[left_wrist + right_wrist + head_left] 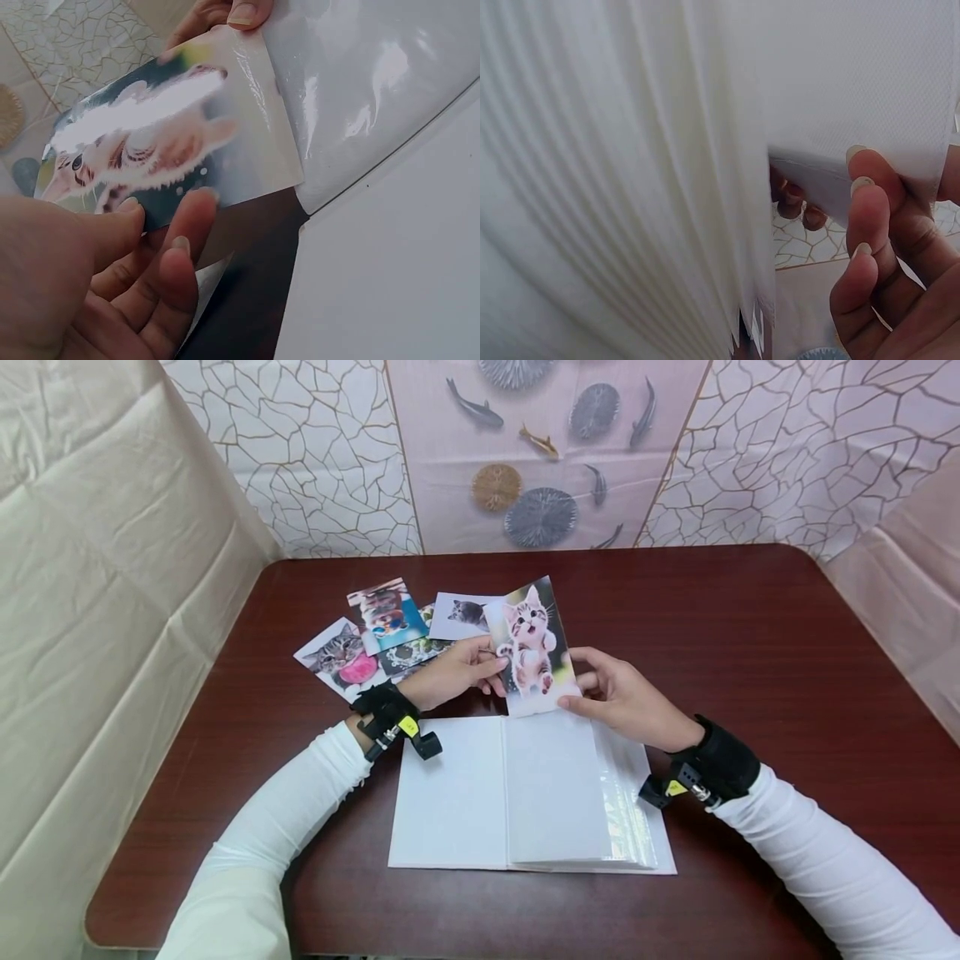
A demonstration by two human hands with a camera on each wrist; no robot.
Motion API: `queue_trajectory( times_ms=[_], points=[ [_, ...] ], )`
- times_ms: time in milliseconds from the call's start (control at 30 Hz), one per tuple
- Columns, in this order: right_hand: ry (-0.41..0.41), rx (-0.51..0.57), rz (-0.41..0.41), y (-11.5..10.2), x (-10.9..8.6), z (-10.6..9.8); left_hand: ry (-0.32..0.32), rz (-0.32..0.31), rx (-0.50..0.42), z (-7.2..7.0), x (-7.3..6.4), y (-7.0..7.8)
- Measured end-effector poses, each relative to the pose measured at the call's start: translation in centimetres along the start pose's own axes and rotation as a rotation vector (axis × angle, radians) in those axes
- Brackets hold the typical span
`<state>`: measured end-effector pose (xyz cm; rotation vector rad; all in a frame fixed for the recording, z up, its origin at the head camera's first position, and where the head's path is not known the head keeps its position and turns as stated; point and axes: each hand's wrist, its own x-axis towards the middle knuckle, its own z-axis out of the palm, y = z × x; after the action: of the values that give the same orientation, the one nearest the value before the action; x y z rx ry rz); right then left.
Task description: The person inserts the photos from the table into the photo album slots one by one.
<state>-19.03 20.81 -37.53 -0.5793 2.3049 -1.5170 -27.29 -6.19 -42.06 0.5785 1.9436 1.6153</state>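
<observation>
Both hands hold a kitten photo above the top edge of an open white photo album. My left hand pinches the photo's left edge between thumb and fingers, as the left wrist view also shows. At the lower right corner, my right hand grips it with the thumb in front. The right wrist view shows the photo's pale back and the right fingers behind it. Clear sleeve pages lie on the album's right half.
Several loose photos lie behind the left hand: a cat with a pink ball, a blue-toned picture and a grey cat on white among them. They partly overlap. The dark wooden table extends to a patterned cloth backdrop.
</observation>
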Motion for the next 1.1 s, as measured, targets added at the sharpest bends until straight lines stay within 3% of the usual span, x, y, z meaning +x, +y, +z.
queue_trajectory(
  times_ms=[300, 500, 1100],
  points=[
    [-0.015, 0.005, 0.030, 0.19, 0.05, 0.00, 0.142, 0.111, -0.057, -0.51, -0.02, 0.21],
    [-0.030, 0.008, 0.016, 0.24, -0.01, 0.09, 0.121, 0.184, -0.009, -0.56, -0.12, 0.21],
    [-0.038, 0.011, 0.010, 0.51, 0.21, -0.18, 0.114, 0.190, 0.017, -0.59, -0.27, 0.45]
  ],
)
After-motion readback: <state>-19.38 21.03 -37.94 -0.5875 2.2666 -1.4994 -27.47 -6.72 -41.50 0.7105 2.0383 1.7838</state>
